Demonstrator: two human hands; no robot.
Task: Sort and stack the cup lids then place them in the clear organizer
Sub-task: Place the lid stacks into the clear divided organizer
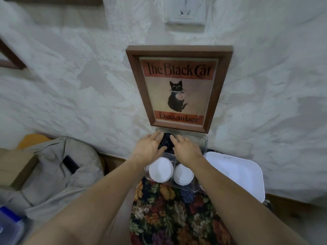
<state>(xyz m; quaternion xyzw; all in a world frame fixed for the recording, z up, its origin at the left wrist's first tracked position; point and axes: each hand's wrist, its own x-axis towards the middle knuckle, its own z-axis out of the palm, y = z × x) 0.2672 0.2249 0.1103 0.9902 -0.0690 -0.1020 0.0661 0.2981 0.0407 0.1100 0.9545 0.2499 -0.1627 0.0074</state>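
I looked down at the clear organizer point(203, 144), which stood just below the framed cat picture point(178, 87). In its far part, nearest the picture, sat the stack of black lids point(167, 141). My left hand point(147, 147) and my right hand point(187, 149) lay on both sides of this stack, fingers spread and bent around it; I could not tell how firmly they held it. In the near part of the organizer stood two stacks of white lids point(161, 171), side by side, apart from the hands. I judged the black stack could tip or slide apart if one hand let go first, because the lids only rest on each other. A wrist could also knock the white stacks.
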